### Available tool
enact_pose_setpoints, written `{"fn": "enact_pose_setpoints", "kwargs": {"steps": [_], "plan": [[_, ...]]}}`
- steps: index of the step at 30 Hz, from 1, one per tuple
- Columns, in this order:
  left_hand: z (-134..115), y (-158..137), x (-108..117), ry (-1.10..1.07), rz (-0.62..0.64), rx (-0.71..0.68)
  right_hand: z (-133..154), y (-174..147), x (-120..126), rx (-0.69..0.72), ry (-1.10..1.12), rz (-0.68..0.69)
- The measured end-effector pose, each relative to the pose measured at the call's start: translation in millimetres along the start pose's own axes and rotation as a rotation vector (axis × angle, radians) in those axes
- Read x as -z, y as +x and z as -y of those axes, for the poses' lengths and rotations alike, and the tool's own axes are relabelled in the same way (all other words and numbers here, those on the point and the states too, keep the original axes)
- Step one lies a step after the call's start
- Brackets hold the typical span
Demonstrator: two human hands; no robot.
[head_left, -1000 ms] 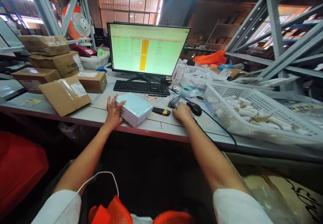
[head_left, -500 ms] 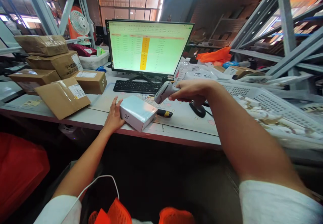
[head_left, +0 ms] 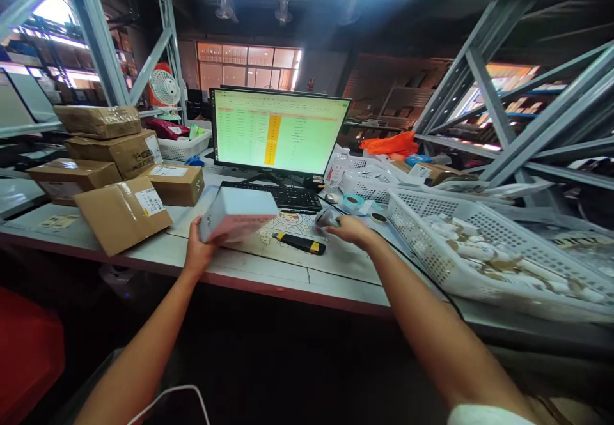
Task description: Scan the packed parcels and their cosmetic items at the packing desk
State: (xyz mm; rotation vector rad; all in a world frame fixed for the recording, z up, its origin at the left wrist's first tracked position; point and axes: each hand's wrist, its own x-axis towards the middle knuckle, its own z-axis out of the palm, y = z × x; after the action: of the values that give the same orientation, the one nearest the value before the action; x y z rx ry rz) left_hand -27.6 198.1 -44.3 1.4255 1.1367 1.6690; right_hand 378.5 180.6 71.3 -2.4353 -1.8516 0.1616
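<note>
A white box [head_left: 240, 211] is tilted up in my left hand [head_left: 199, 246], which grips its left end, with the thumb side hidden underneath. My right hand [head_left: 352, 229] is closed around a grey-white barcode scanner [head_left: 326, 218], low over the desk mat to the right of the box. The scanner's handle is mostly covered by my fingers. On the mat between my hands lies a black and yellow utility knife [head_left: 300, 243]. Behind the box stands a black keyboard [head_left: 297, 199], below a monitor [head_left: 278, 131] that displays a spreadsheet with a yellow column.
Several brown cardboard boxes [head_left: 125, 214] are stacked on the left of the desk. A white plastic basket [head_left: 432, 252] of small wrapped items takes up the right side. Tape rolls [head_left: 354, 200] lie near the basket. A scanner cable [head_left: 412, 255] runs along the desk's right side.
My left hand has lifted and tilted the white box, moving it left and uncovering the utility knife. My right hand has lowered the scanner toward the mat. The camera view has tipped upward.
</note>
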Motion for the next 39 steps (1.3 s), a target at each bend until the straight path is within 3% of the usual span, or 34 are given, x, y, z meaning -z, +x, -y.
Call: {"fn": "enact_pose_setpoints", "kwargs": {"steps": [3,6,10,11,16,21,26,29,32,34,36,39], "plan": [[2.7,5.1,1.2,-0.158,-0.109,0.138,-6.4,-6.8,-21.8,-0.056,-0.158,0.029],[1.8,7.2,-2.0,-0.182,-0.083,0.241,-1.1,-11.3,-16.5,-0.070,-0.162,0.025],[-1.2,7.8,-5.0,0.112,-0.025,0.251,34.0,8.0,0.7,-0.026,-0.047,-0.275],[-1.8,7.8,-5.0,0.198,-0.002,0.240,46.2,17.7,0.4,0.010,-0.018,-0.293],[-4.7,7.9,-3.8,0.318,0.061,0.272,96.8,72.1,-28.8,0.122,0.012,-0.020],[-4.6,8.2,-5.1,0.294,0.054,0.281,108.1,103.2,-49.3,0.072,0.017,-0.001],[-4.7,7.6,-6.3,0.301,0.058,0.274,113.6,110.7,-34.2,0.110,0.066,-0.016],[-6.5,6.7,-5.6,0.308,0.054,0.271,129.8,98.6,-14.3,0.241,0.194,-0.062],[-4.6,6.6,-4.0,0.285,0.065,0.273,152.9,66.4,3.9,0.604,0.488,-0.036],[-0.8,7.3,-3.1,0.262,0.056,0.266,166.2,36.0,12.3,0.813,0.540,-0.017],[3.8,8.6,-2.4,0.209,0.047,0.233,172.8,3.5,18.5,0.846,0.410,-0.023],[7.1,9.3,1.5,0.096,0.079,0.105,166.4,-42.7,24.8,0.761,0.189,-0.061]]}}
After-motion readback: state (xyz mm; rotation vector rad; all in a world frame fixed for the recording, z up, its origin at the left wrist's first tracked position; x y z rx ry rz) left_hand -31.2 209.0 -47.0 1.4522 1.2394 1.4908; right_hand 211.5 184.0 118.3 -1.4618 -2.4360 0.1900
